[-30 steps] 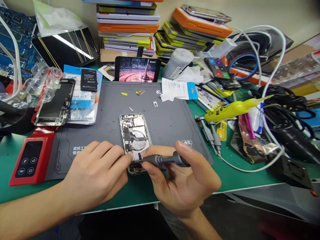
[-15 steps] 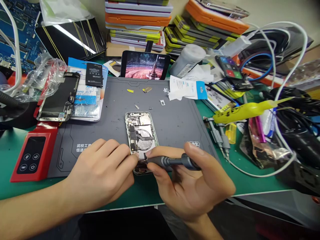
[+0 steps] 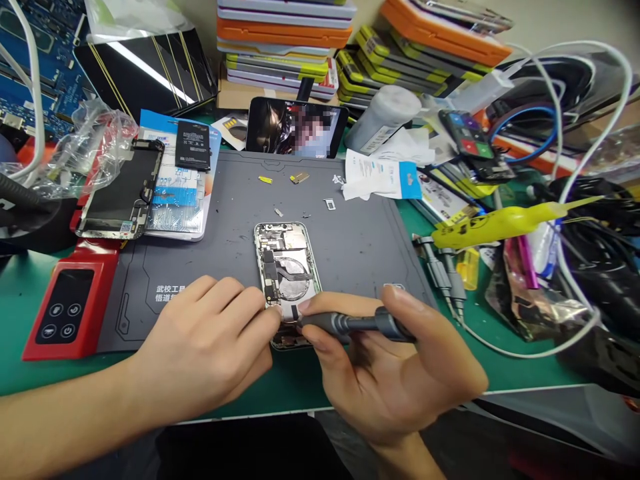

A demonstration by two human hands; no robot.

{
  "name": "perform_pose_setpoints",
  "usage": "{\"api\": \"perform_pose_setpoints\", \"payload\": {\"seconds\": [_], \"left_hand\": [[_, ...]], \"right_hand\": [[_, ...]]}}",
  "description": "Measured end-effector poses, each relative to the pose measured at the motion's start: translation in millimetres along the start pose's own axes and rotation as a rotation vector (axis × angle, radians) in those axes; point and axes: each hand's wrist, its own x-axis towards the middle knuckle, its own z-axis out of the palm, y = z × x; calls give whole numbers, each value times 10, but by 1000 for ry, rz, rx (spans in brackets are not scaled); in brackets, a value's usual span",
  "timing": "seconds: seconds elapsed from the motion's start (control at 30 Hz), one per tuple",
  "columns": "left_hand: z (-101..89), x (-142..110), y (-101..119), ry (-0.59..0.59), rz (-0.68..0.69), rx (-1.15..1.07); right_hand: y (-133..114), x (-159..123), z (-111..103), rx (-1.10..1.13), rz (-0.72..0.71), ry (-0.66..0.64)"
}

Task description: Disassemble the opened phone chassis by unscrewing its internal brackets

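An opened phone body [image 3: 286,267] with bare internals lies on the grey work mat [image 3: 220,213]. My left hand [image 3: 205,347] rests on the mat with its curled fingertips pressed against the phone's lower left edge. My right hand [image 3: 395,380] grips a dark grey screwdriver [image 3: 350,325] held nearly level, its tip at the phone's lower part. What the tip touches is hidden by my fingers.
A detached screen [image 3: 120,193] and a black battery [image 3: 193,145] lie at the left, by a red heating pad [image 3: 65,313]. A propped phone [image 3: 297,128] plays video behind the mat. Small screws and parts [image 3: 299,178] dot the mat. Yellow tool [image 3: 500,223], tweezers, cables crowd the right.
The view has shifted slightly, so everything sits a little further right and lower. Both hands keep their hold at the phone's lower end. The propped phone's picture has changed.
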Motion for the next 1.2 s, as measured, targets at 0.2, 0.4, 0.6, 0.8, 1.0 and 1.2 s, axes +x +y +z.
{"api": "perform_pose_setpoints", "payload": {"seconds": [0.2,0.4,0.6,0.8,1.0,1.2], "left_hand": [[4,1,-4,-7,2,0],[-5,9,8,4,2,-1],[-12,10,6,11,1,-2],[3,7,5,16,-1,8],[-7,19,0,24,4,6],[14,0,4,24,-1,4]], "right_hand": [[-3,9,7,-19,-6,5],[-4,39,0,-1,-12,-11],[-6,35,14,34,11,-24],[1,-16,4,23,24,-8],[6,2,1,7,9,-18],[-6,28,-28,-15,10,-28]]}}
